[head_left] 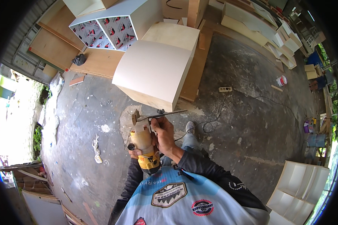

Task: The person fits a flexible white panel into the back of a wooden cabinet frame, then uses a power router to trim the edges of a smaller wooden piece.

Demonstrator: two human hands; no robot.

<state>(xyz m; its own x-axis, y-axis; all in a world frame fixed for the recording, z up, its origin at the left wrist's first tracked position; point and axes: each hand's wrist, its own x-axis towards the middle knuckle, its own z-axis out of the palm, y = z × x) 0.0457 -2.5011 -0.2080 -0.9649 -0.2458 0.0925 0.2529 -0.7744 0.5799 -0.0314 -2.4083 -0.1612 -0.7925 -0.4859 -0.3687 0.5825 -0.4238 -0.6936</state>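
- Down near the middle of the view, both hands are gripping a small yellow handheld trim router with a clear plastic base (143, 144), which is held in the air above the stained grey concrete floor (244, 112).
- The left hand (136, 152) is wrapping the near side of the tool's body, fingers closed around it.
- The right hand (163, 132) is clasping the tool's right side, fingers closed on it, thumb lying up towards the thin metal guide bar (165, 113) sticking out to the right at the tool's far end.
- Just beyond the tool, a large pale plywood cabinet box (156, 71) is standing on the floor.
- A white power strip (225, 89) is lying to the right of the box, with a dark cable trailing across the floor.
- A white shelf unit with open compartments (300, 187) is sitting at the near right.
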